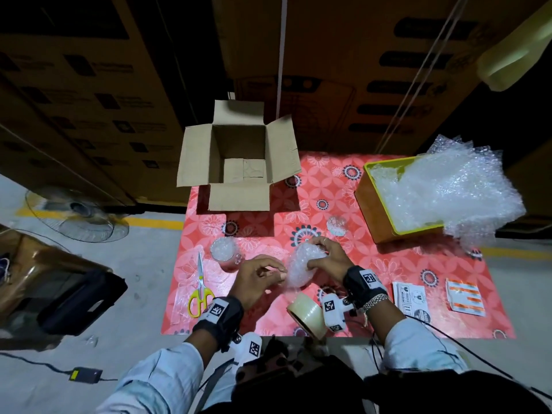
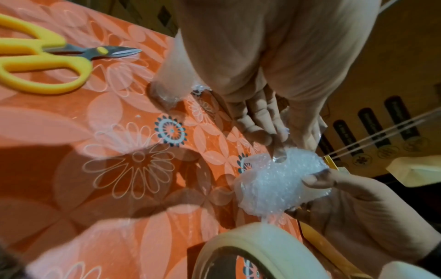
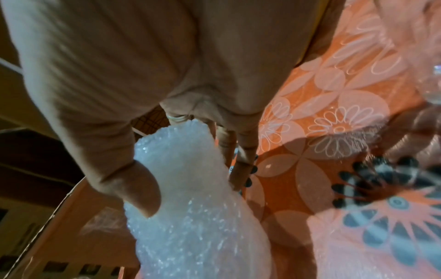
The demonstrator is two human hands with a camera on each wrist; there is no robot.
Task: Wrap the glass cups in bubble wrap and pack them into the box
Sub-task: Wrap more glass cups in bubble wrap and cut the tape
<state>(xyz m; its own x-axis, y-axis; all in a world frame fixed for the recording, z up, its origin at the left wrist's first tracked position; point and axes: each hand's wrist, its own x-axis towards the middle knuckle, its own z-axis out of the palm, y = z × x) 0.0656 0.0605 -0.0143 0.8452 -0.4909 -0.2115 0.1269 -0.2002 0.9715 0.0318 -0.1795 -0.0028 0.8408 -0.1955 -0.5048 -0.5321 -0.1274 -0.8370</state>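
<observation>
A bundle of bubble wrap (image 1: pixel 301 264), white, lumpy and oval, is held just above the table (image 1: pixel 388 264) near its front edge. It is grasped by the right hand (image 1: pixel 328 258); one end is pinched by the left hand (image 1: pixel 263 277).

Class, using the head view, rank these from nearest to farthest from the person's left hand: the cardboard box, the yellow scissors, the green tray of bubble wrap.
1. yellow scissors, just left of the left hand.
2. cardboard box, straight ahead at the mat's far edge.
3. green tray, far right, heaped with bubble wrap.
</observation>
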